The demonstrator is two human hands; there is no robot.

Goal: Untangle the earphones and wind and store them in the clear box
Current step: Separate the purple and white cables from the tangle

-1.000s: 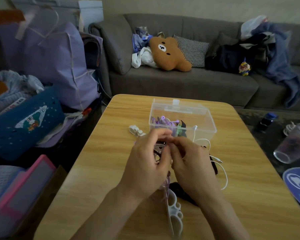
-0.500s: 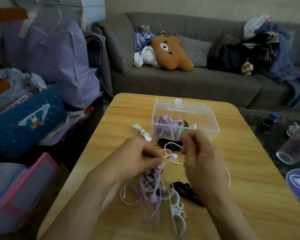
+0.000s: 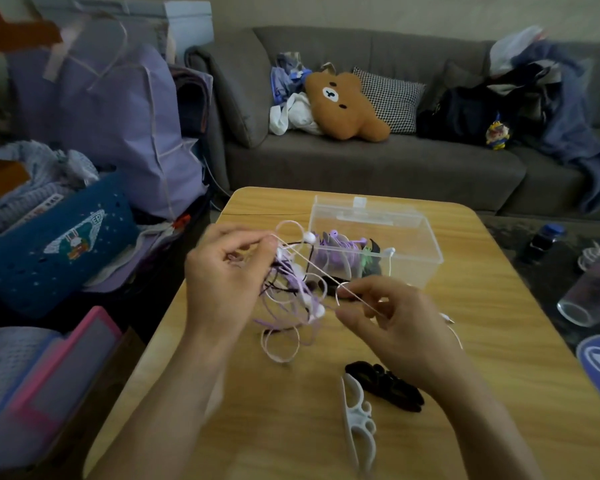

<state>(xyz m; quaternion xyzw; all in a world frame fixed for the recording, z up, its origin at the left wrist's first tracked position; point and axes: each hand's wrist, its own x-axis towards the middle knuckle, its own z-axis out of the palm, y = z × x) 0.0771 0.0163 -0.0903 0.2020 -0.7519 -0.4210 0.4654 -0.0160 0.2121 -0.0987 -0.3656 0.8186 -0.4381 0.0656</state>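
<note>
My left hand (image 3: 227, 282) pinches the tangle (image 3: 291, 299) of white, purple and black earphones, lifted above the table (image 3: 499, 341). My right hand (image 3: 392, 320) pinches a taut white cord (image 3: 312, 263) running from it. The box (image 3: 406, 244) stands open just beyond both hands.

Both forearms enter from the lower edge of the frame and angle up toward its centre, bare to the wrist. The left hand (image 3: 227, 282) sits higher, left of centre, back toward the camera, its fingers (image 3: 222, 233) curled and the thumb pressed against the forefinger in a pinch — cord is caught there, and more hangs below the palm. The right hand (image 3: 392, 323) is lower, right of centre, knuckles up, thumb and forefinger pinching a thin cord near its upper left edge — the other fingers loosely bent. The two hands are apart, joined only by the taut line between them.
</note>
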